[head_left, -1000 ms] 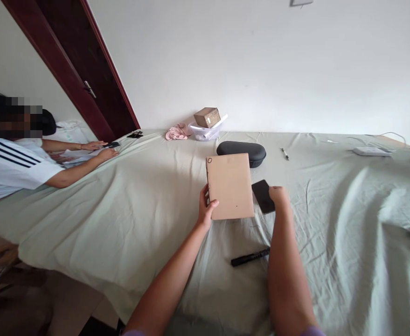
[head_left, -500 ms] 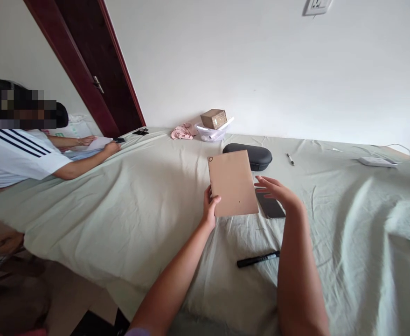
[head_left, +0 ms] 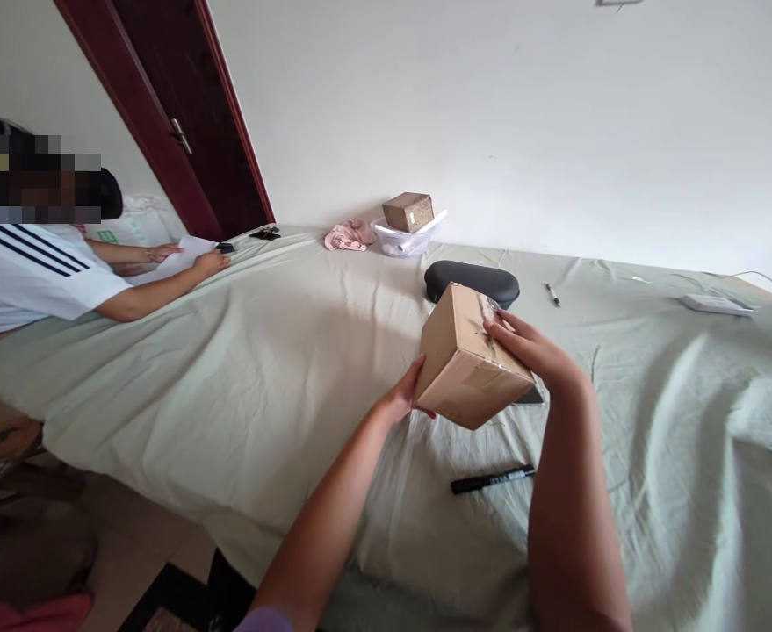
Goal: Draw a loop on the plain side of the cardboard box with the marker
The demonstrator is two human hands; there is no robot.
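Note:
I hold a brown cardboard box (head_left: 468, 364) tilted above the green sheet, one corner pointing toward me. My left hand (head_left: 404, 397) grips its lower left side from beneath. My right hand (head_left: 530, 349) presses on its top right face with fingers laid along the taped edge. A dark phone (head_left: 531, 397) lies flat under the box, mostly hidden by it and my right hand. A black marker (head_left: 493, 478) lies on the sheet just in front of the box.
A black oval case (head_left: 471, 281) sits behind the box, a pen (head_left: 552, 294) to its right. Against the wall are a pink cloth (head_left: 348, 234) and a plastic tub (head_left: 407, 240) bearing a small carton. Another person (head_left: 43, 272) sits at the left with papers. A white device (head_left: 715, 304) lies far right.
The box has been lifted and tipped from showing its flat face to showing a corner. My right hand moved from beside the phone onto the box's top.

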